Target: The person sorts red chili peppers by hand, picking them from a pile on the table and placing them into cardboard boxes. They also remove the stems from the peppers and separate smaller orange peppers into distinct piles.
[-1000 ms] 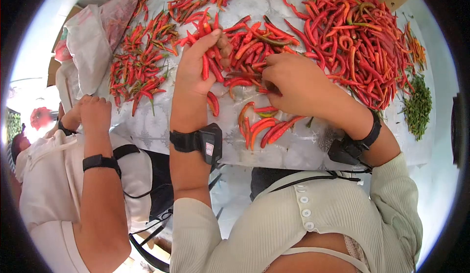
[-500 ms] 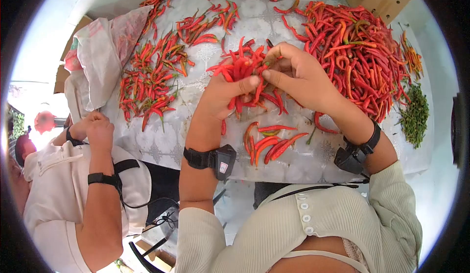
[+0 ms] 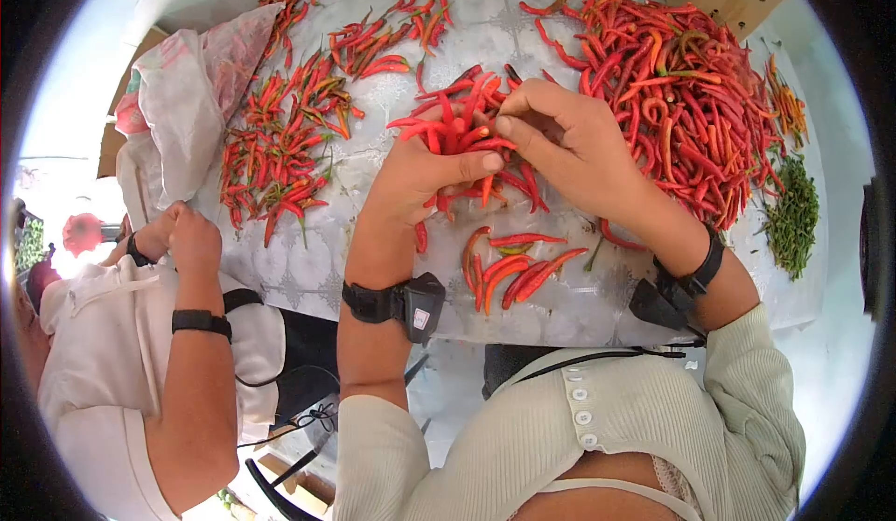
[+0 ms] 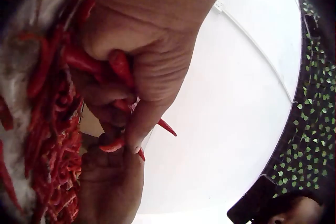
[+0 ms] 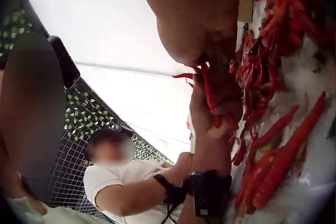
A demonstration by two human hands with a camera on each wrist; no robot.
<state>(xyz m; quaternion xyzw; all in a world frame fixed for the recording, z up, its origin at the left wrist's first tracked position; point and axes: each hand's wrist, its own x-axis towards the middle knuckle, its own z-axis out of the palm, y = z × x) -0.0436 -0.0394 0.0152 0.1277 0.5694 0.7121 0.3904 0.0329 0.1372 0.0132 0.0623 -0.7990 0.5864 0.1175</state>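
Observation:
A bunch of red chili peppers (image 3: 455,132) is gripped in my left hand (image 3: 411,180), the peppers fanning out past the thumb. At the right side of the bunch my right hand (image 3: 583,152) pinches the end of one chili pepper (image 3: 487,144) between thumb and forefinger; the tips of the fingers hide the stem there. Both hands meet above the table in the left wrist view, where a pepper (image 4: 111,145) shows between them. Red peppers (image 5: 210,95) stick out of the left hand in the right wrist view.
A large heap of red chili peppers (image 3: 672,110) lies right, beside a small pile of green stems (image 3: 791,218). Several loose peppers (image 3: 523,274) lie near the front edge. More peppers (image 3: 280,147) spread left, by a white sack (image 3: 182,101). Another person (image 3: 168,362) sits left.
My left hand has moved right with its bunch, and my right hand has come up from the peppers on the table to meet it. The head view has tilted up a little.

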